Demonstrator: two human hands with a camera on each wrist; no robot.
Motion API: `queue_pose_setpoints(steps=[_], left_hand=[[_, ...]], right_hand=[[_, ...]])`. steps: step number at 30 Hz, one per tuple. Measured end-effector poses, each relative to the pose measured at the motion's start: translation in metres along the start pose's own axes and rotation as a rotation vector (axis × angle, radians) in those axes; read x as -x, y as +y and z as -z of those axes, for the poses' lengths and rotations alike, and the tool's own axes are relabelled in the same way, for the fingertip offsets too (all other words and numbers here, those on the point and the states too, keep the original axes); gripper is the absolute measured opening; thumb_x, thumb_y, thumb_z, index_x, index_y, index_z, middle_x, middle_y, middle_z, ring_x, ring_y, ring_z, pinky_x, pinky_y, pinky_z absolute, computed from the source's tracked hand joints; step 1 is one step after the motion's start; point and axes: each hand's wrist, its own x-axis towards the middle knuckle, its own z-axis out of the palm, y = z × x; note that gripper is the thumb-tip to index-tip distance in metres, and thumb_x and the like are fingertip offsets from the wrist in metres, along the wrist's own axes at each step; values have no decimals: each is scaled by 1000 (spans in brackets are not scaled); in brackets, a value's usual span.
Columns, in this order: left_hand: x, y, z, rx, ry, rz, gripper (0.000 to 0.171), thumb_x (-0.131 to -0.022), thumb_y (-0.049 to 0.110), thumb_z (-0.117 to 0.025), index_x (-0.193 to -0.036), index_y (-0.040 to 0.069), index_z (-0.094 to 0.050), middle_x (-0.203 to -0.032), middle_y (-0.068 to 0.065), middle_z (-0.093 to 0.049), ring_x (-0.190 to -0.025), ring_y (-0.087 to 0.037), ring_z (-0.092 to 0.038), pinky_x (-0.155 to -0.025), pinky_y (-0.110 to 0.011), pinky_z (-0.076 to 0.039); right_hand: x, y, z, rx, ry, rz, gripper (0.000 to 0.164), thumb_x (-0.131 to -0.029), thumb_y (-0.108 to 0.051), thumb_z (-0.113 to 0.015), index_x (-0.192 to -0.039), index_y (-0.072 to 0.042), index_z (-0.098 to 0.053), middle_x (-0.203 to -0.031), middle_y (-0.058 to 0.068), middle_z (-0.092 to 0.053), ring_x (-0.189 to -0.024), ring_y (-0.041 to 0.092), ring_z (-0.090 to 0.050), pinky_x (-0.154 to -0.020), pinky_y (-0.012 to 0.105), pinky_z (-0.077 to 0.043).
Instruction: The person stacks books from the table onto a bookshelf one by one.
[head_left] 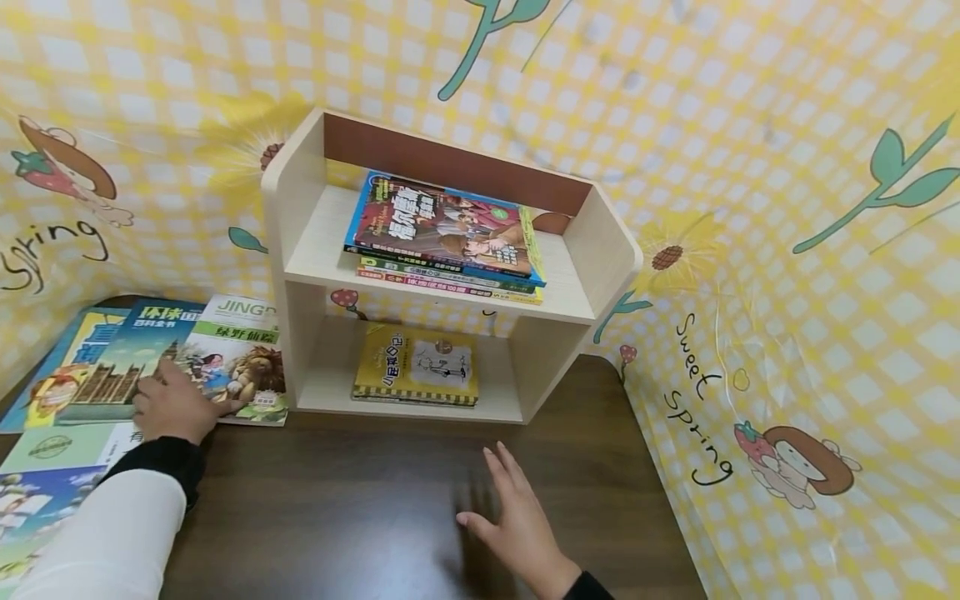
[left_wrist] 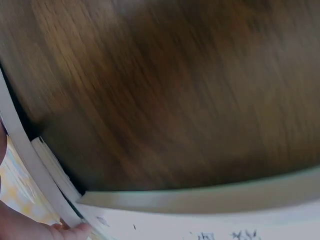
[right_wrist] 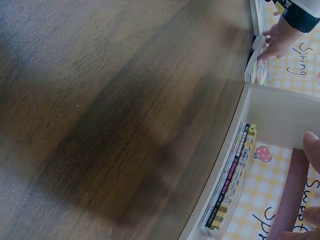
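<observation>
My left hand (head_left: 176,406) rests on the overlapping books left of the shelf, its fingers on the book with the clock tower (head_left: 105,375) and its thumb on the green-and-white book with a lion (head_left: 243,333). At the left edge of the left wrist view, parts of that hand's fingers (left_wrist: 45,230) show beside the book edges. My right hand (head_left: 521,525) hovers over the table with fingers extended, holding nothing. Nearest to it is the two-tier wooden bookshelf (head_left: 303,250). A yellow book (head_left: 416,362) lies on top of a pile on the lower shelf.
On the upper shelf lies a stack of books (head_left: 450,225) with a dark red cover on top. Another book (head_left: 52,500) lies at the front left, partly under the left sleeve. Yellow checked cloth (head_left: 750,292) hangs behind the dark wooden table (head_left: 337,500).
</observation>
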Motion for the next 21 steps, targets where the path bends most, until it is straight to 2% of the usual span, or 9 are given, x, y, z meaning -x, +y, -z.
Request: queue_pose_setpoints(steps=[4, 9, 14, 17, 19, 21], left_hand=[[-2, -3, 9, 31, -1, 5, 114, -79, 26, -76, -148, -9, 7, -133, -54, -9, -121, -69, -17, -96, -73, -22], [-4, -10, 21, 83, -9, -6, 100, -82, 13, -67, -149, -6, 5, -133, -55, -7, -123, -68, -13, -97, -72, -20], [-5, -14, 28, 45, -60, -25, 93, -80, 8, -63, -147, -11, -2, -128, -58, -8, -120, -70, -12, -92, -73, -22], [-6, -13, 31, -48, -99, -25, 78, -82, 11, -62, -136, -23, -18, -121, -59, -14, -115, -69, -16, -90, -71, -25], [-7, -11, 33, -117, -125, -39, 61, -81, 12, -62, -116, -30, -35, -112, -58, -22, -109, -66, -20, -87, -67, -27], [-6, -8, 37, -171, -151, -56, 48, -81, 13, -61, -96, -29, -45, -103, -54, -29, -101, -62, -24, -83, -64, -29]], right_hand=[[0, 1, 0, -6, 1, 3, 84, -82, -37, -76, -150, -9, -34, -156, 17, -26, -137, 41, -32, -101, 59, -39], [1, 4, -1, -14, 0, -13, 84, -82, -38, -75, -150, -9, -33, -156, 17, -25, -137, 41, -33, -101, 60, -39], [3, 6, -3, -36, -3, -35, 85, -82, -39, -76, -150, -9, -33, -156, 17, -25, -135, 41, -35, -101, 59, -39], [4, 7, -3, -52, 0, -42, 86, -82, -38, -76, -150, -9, -32, -157, 16, -25, -135, 41, -35, -101, 58, -39], [4, 7, -3, -61, 7, -42, 86, -82, -37, -76, -150, -8, -31, -157, 16, -24, -136, 41, -35, -101, 58, -39], [4, 8, -3, -68, 15, -40, 86, -82, -35, -77, -150, -8, -31, -157, 16, -24, -135, 41, -35, -101, 59, -39]])
